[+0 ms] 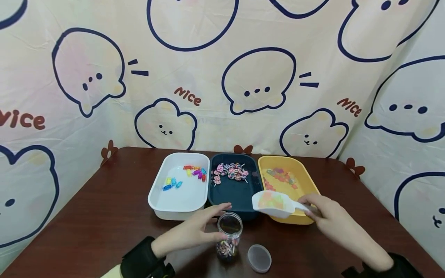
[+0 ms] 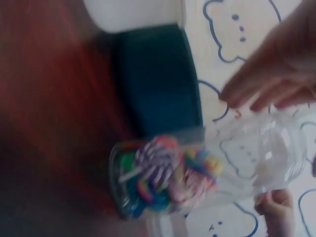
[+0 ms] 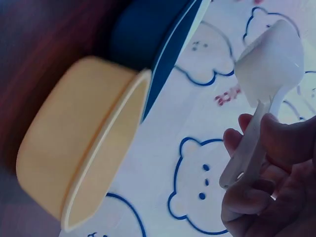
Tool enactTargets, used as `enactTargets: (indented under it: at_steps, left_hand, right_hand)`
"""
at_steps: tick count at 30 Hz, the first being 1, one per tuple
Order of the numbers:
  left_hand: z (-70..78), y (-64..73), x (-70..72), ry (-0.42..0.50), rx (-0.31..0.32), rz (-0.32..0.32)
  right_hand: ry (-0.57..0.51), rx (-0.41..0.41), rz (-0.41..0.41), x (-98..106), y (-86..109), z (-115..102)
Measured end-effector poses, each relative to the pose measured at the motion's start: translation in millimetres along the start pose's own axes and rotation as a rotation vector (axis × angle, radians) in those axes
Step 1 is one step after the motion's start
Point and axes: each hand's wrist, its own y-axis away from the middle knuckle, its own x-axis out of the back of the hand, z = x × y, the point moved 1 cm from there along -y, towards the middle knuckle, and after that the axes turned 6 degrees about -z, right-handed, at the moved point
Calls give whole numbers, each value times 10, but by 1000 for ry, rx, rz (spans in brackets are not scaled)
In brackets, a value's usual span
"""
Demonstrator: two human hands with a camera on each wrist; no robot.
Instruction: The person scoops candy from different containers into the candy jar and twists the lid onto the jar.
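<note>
My right hand (image 1: 321, 210) grips the handle of a white scoop (image 1: 272, 203), in which pale yellow, green and orange candies lie. The scoop is held over the front of the yellow bin (image 1: 291, 219); in the right wrist view the scoop (image 3: 271, 59) shows its white underside. Beside a clear jar (image 1: 230, 227), my left hand (image 1: 196, 230) has its fingers spread; in the left wrist view its fingers (image 2: 256, 81) stand apart from the jar. The jar is upright and lidless, its lower part filled with swirled lollipops (image 2: 160, 168). A translucent lid (image 1: 259, 258) lies right of the jar.
Along the back stand a white bin (image 1: 167, 200) with wrapped candies (image 1: 196, 172), a dark blue bin (image 1: 233, 195) with lollipops (image 1: 231, 172), and the yellow bin with gummy-like candies (image 1: 283, 176). All are on a brown table (image 1: 87, 231) before a bear-print cloth (image 1: 208, 77).
</note>
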Motion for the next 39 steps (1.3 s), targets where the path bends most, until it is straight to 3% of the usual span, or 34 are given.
enactTargets:
  at_steps: [2,5,7,13,18,22,28,39]
  left_hand:
    - [-221,-58,-96,-1,27,44]
    - [-158,-82,-181,33,59,92]
    - [-6,-61,-202,71,71,113]
    - [644,78,-158,137,105,148]
    - [886,126,-151,163,143,171]
    - [927,131,-151,167,147,180]
    - [915,127,-151,163,142,178]
    - [915,126,-147,135,140,178]
  right_hand:
    - [4,-2,-8,-37,64,-40]
    - [26,-21,-16,-82,118,-96]
    - [48,-22,-6,-115,146,-131]
    - [122,20,71,-206,201,-239]
    - [168,-5,54,-197,194,-351]
    - [216,-20,70,-156,189,-476]
    - [339,34,150,-98,180,-621]
    - [441,106,166,-19,158,-728]
